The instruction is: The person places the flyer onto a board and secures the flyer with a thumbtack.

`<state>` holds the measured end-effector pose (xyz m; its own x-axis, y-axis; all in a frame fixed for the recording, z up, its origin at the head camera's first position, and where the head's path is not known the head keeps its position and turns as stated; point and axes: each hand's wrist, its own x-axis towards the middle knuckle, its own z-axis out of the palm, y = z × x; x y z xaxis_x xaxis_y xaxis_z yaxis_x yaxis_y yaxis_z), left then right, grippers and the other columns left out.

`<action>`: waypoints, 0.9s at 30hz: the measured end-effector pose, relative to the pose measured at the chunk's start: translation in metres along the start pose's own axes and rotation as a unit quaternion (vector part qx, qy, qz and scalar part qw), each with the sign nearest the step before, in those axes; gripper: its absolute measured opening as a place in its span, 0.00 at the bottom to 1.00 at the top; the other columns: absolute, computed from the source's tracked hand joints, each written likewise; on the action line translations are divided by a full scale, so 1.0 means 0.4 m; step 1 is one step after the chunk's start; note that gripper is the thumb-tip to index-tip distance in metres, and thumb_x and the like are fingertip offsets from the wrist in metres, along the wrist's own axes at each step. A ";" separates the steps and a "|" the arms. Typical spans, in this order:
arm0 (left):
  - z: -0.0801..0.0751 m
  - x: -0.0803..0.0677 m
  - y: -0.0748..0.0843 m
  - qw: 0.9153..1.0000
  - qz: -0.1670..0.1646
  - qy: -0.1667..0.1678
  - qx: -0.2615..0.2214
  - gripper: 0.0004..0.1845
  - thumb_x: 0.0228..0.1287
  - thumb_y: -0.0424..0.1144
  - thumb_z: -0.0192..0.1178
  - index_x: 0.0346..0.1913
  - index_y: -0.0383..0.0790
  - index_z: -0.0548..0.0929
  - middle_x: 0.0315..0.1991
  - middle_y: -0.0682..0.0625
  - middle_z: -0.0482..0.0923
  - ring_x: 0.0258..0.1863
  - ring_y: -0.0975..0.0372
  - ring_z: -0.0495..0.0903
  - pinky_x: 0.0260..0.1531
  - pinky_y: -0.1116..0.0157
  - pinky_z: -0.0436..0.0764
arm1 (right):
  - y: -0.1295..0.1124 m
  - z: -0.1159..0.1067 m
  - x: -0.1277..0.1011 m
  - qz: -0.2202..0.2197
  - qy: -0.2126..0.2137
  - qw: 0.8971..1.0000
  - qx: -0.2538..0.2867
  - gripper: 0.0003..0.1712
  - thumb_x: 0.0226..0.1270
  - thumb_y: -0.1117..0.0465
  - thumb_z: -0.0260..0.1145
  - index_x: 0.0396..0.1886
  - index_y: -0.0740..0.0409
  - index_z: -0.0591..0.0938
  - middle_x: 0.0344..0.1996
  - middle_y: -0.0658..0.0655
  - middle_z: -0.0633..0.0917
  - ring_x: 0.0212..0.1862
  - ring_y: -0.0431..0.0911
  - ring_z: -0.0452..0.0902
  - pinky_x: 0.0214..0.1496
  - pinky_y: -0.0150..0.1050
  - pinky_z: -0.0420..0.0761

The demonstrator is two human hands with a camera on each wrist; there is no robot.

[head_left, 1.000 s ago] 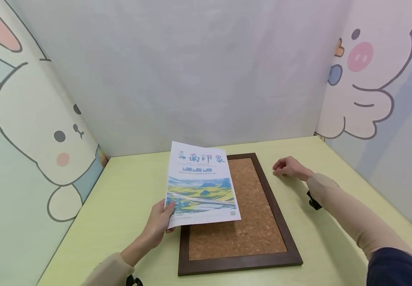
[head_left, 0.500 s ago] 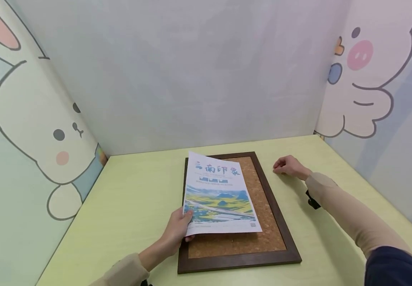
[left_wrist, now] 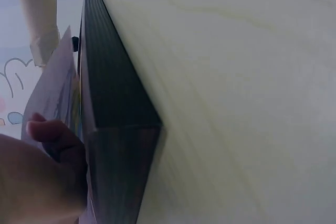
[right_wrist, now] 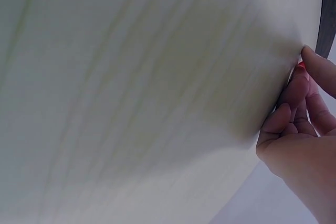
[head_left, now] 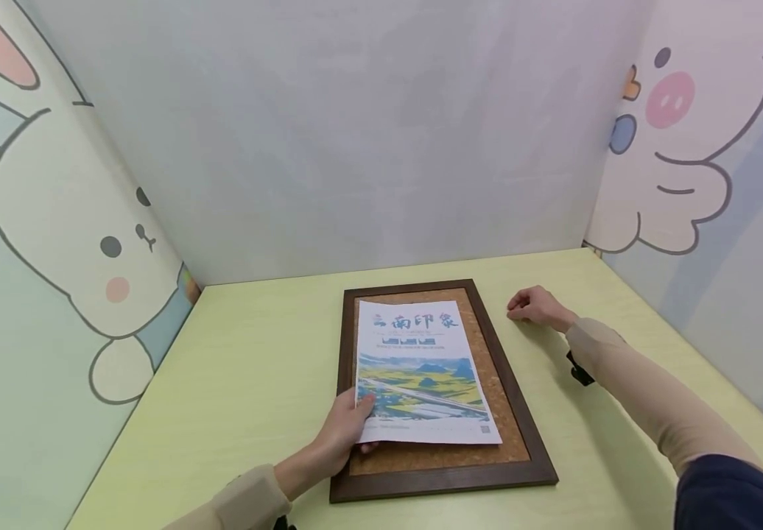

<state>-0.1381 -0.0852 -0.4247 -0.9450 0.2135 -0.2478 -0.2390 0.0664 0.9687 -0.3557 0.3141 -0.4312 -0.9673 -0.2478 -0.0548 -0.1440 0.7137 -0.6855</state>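
Observation:
A printed poster [head_left: 421, 368] with a landscape picture lies flat on the cork board [head_left: 490, 368] of a dark wooden frame [head_left: 444, 482] on the table. My left hand [head_left: 350, 434] pinches the poster's lower left corner, thumb on top; the left wrist view shows the thumb [left_wrist: 50, 132] beside the frame's corner [left_wrist: 113, 103]. My right hand [head_left: 532, 305] rests on the table to the right of the frame, fingers curled. In the right wrist view its thumb and forefinger [right_wrist: 294, 85] press together on a small red thing [right_wrist: 301, 65], too small to identify.
The pale yellow-green table [head_left: 255, 353] is enclosed by three walls: a plain back wall [head_left: 355, 147] and cartoon-printed side panels on the left [head_left: 57, 258] and right [head_left: 700, 162]. Bare tabletop lies left and right of the frame.
My left hand has carried the poster rightward and lowered it from a tilted, raised position until it lies flat on the cork board. The right hand has stayed put.

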 end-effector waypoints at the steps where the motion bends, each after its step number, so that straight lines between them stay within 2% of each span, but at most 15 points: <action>1: -0.001 -0.001 0.001 1.000 -0.003 -0.004 0.004 0.22 0.79 0.41 0.38 0.65 0.28 0.64 0.36 0.41 0.86 0.11 0.66 0.70 0.12 0.70 0.70 | -0.001 -0.001 0.000 -0.001 0.000 1.000 -0.003 0.14 0.60 0.63 0.69 0.40 0.72 0.81 0.27 0.55 0.84 0.27 0.38 0.72 0.29 0.30 0.73; 6: -0.015 0.002 0.014 0.998 -0.015 -0.041 0.051 0.21 0.77 0.41 0.43 0.64 0.30 0.65 0.33 0.42 0.86 0.11 0.65 0.72 0.11 0.70 0.71 | -0.005 0.001 0.004 0.006 0.006 1.000 -0.004 0.14 0.61 0.63 0.69 0.39 0.71 0.82 0.27 0.54 0.84 0.27 0.38 0.72 0.29 0.30 0.73; 8: -0.028 0.005 0.025 0.993 -0.011 -0.062 0.100 0.20 0.74 0.40 0.45 0.62 0.31 0.69 0.31 0.43 0.86 0.10 0.66 0.72 0.09 0.71 0.70 | -0.006 0.002 0.005 0.007 0.008 1.000 -0.004 0.14 0.61 0.62 0.69 0.39 0.70 0.82 0.27 0.56 0.84 0.27 0.38 0.72 0.29 0.30 0.72; 10: -0.043 0.008 0.040 0.983 -0.006 -0.081 0.163 0.18 0.71 0.39 0.49 0.58 0.32 0.74 0.28 0.45 0.86 0.07 0.67 0.70 0.07 0.71 0.67 | -0.007 0.003 0.004 0.007 0.008 1.000 -0.003 0.14 0.61 0.62 0.69 0.40 0.70 0.82 0.28 0.57 0.84 0.27 0.38 0.72 0.29 0.30 0.72; 12: -0.059 0.010 0.054 0.968 0.004 -0.085 0.238 0.14 0.69 0.39 0.52 0.49 0.31 0.77 0.19 0.49 0.80 0.06 0.68 0.63 0.06 0.71 0.62 | -0.010 0.001 0.001 0.004 0.008 1.000 -0.004 0.14 0.62 0.62 0.68 0.40 0.71 0.81 0.28 0.57 0.84 0.28 0.39 0.72 0.29 0.31 0.72; 13: -0.066 0.010 0.061 0.957 0.013 -0.082 0.277 0.12 0.68 0.40 0.53 0.44 0.32 0.76 0.17 0.51 0.77 0.07 0.67 0.61 0.08 0.71 0.60 | -0.012 -0.001 0.000 0.005 0.009 1.000 -0.003 0.14 0.62 0.62 0.68 0.40 0.71 0.81 0.28 0.57 0.83 0.28 0.39 0.71 0.29 0.31 0.72; 17: -0.080 0.015 0.074 0.912 0.056 -0.027 0.406 0.10 0.64 0.40 0.58 0.32 0.39 0.69 0.16 0.54 0.63 0.13 0.64 0.58 0.14 0.68 0.57 | -0.015 -0.007 0.000 0.016 0.006 1.000 0.004 0.15 0.64 0.60 0.67 0.42 0.69 0.81 0.27 0.52 0.81 0.28 0.39 0.71 0.29 0.32 0.72; 20: -0.081 0.028 0.070 0.883 0.097 0.008 0.458 0.09 0.61 0.38 0.60 0.32 0.39 0.71 0.20 0.52 0.66 0.18 0.62 0.63 0.17 0.68 0.60 | -0.022 -0.012 0.011 0.027 -0.004 0.999 0.029 0.16 0.65 0.59 0.67 0.44 0.68 0.80 0.28 0.51 0.81 0.28 0.41 0.73 0.30 0.34 0.74; 22: -0.082 0.040 0.062 0.865 0.129 0.015 0.485 0.09 0.61 0.39 0.62 0.35 0.39 0.74 0.24 0.51 0.67 0.23 0.61 0.64 0.21 0.67 0.61 | -0.034 -0.016 0.020 0.024 -0.010 0.998 0.052 0.17 0.66 0.58 0.66 0.46 0.69 0.80 0.30 0.55 0.83 0.30 0.43 0.75 0.32 0.37 0.77; 25: -0.087 0.060 0.050 0.838 0.175 -0.001 0.517 0.14 0.59 0.45 0.66 0.42 0.40 0.78 0.37 0.48 0.70 0.37 0.57 0.66 0.35 0.61 0.64 | -0.059 -0.020 0.037 0.016 -0.013 0.997 0.080 0.18 0.67 0.58 0.65 0.47 0.69 0.79 0.36 0.61 0.84 0.33 0.48 0.78 0.37 0.40 0.81; 27: -0.092 0.071 0.045 0.824 0.196 -0.026 0.531 0.20 0.59 0.49 0.67 0.48 0.42 0.78 0.49 0.44 0.71 0.49 0.52 0.65 0.44 0.54 0.65 | -0.080 -0.021 0.050 0.007 -0.019 0.996 0.090 0.19 0.67 0.58 0.65 0.49 0.69 0.79 0.40 0.65 0.83 0.35 0.52 0.79 0.40 0.43 0.81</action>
<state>-0.1775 -0.1139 -0.4138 -0.8859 0.4606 0.0543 0.4379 0.7920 0.4254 -0.3720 0.2919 -0.4043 -0.9597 -0.2664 -0.0896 -0.0881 0.5881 -0.8040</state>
